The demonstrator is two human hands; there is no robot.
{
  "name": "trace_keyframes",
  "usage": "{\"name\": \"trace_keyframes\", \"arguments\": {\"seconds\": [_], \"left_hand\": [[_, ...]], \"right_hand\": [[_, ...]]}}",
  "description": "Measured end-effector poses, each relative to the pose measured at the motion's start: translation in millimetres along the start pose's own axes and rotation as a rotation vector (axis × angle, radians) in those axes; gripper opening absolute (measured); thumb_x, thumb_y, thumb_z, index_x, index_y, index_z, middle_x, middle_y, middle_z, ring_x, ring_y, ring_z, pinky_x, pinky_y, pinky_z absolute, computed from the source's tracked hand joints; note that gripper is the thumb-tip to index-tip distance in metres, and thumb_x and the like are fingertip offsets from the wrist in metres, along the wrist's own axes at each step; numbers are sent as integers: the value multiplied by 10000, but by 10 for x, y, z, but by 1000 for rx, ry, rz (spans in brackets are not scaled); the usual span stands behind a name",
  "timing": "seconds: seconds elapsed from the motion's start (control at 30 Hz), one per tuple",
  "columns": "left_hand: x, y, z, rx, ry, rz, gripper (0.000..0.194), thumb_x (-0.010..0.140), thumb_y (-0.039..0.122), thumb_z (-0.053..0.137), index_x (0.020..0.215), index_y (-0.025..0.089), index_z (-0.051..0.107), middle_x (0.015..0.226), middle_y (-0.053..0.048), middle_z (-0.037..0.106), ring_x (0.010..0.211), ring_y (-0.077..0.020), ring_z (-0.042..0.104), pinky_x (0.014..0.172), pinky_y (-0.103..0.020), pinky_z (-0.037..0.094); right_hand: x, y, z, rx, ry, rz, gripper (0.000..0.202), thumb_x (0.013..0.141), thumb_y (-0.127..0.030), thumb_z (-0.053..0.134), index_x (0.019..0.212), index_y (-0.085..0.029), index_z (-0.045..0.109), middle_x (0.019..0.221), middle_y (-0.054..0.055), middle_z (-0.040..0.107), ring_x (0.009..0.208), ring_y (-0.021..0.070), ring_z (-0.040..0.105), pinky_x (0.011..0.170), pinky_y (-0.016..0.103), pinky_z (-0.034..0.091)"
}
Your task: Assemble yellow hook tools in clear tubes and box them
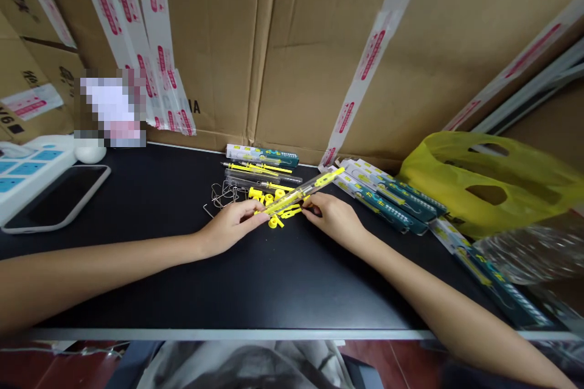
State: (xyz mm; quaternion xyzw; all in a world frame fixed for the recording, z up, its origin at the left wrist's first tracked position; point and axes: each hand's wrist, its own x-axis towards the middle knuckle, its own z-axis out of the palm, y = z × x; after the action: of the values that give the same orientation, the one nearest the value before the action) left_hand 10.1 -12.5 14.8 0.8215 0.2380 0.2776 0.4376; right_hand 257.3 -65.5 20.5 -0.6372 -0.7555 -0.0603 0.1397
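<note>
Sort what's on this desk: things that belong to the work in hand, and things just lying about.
Likely part of the work:
- clear tube with yellow parts, in the left hand
- loose yellow plastic pieces
- bent metal wires
- printed boxes

Apparently just lying about:
- smartphone
- power strip
- yellow plastic bag

A slim clear plastic tube (301,192) shows bright yellow parts, matching the small yellow plastic pieces (272,223). The smooth black tabletop (264,298) has a pale grey edge. Long thin cardboard boxes (406,194) pair white with dark teal, printed in yellow and blue. The thin plastic bag (438,164) is translucent yellow. Brown cardboard panels (219,30) carry whitish tape (376,51) patterned with repeating pinkish-red labels. A white plastic power strip (34,165) has sky-blue panels.
</note>
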Motion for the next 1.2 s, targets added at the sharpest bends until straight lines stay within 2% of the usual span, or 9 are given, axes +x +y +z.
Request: {"name": "trace_keyframes", "arguments": {"seconds": [0.17,0.27,0.57,0.7,0.8,0.87,0.93,1.07,1.2], "left_hand": [[-115,-86,-190,119,-22,-58,329,906,441,407,891,159,576,783,12,534,716,-126,474,652,-236,344],[-158,-106,-257,163,-9,-87,342,904,456,403,887,163,578,753,20,520,676,-119,454,622,-232,325],[-161,-113,-237,168,-49,-97,330,892,456,422,884,165,577,738,15,538,648,-119,461,580,-223,312],[-159,-128,-237,178,-46,-89,329,890,457,422,884,168,578,715,21,523,631,-116,450,573,-221,305],[-163,-114,-237,188,-51,-72,317,892,452,427,877,170,572,681,35,495,600,-105,429,561,-218,293],[-170,-97,-238,203,-66,-59,310,893,449,432,851,170,562,647,46,461,576,-98,408,547,-214,280],[-177,-84,-239,220,-78,-50,305,890,447,438,830,170,553,627,52,441,563,-94,397,536,-211,271],[-182,-83,-241,243,-92,-43,302,887,444,441,843,170,559,626,51,448,563,-97,402,535,-208,275],[-175,-103,-243,247,-93,-41,308,890,453,437,850,171,555,632,49,450,566,-98,407,534,-209,276]], "right_hand": [[12,71,-53,130,-25,25,66,809,-230,569,828,-191,619,736,10,619,644,142,559,582,244,406],[10,99,-24,130,-40,5,71,810,-229,566,834,-190,620,753,19,624,664,148,570,589,247,415],[-62,70,52,-13,-26,11,210,842,-312,541,991,-220,656,700,27,645,578,161,583,510,256,383],[-65,47,47,2,-52,63,166,837,-287,537,940,-229,655,626,-2,618,505,139,550,472,244,337],[-60,47,52,43,-21,136,95,809,-276,558,850,-212,616,558,-26,560,473,132,514,454,244,316],[-51,82,29,132,42,155,60,792,-259,564,792,-199,570,553,-31,538,476,126,502,456,245,335],[-40,148,-39,318,97,137,56,785,-243,560,788,-196,530,610,-21,557,510,121,520,464,240,386],[-32,287,-279,749,102,106,161,759,-280,614,821,-196,492,719,9,592,580,134,581,413,222,462],[-62,315,-451,763,101,58,179,738,-300,675,781,-209,527,742,10,590,598,131,574,448,244,508]]}}
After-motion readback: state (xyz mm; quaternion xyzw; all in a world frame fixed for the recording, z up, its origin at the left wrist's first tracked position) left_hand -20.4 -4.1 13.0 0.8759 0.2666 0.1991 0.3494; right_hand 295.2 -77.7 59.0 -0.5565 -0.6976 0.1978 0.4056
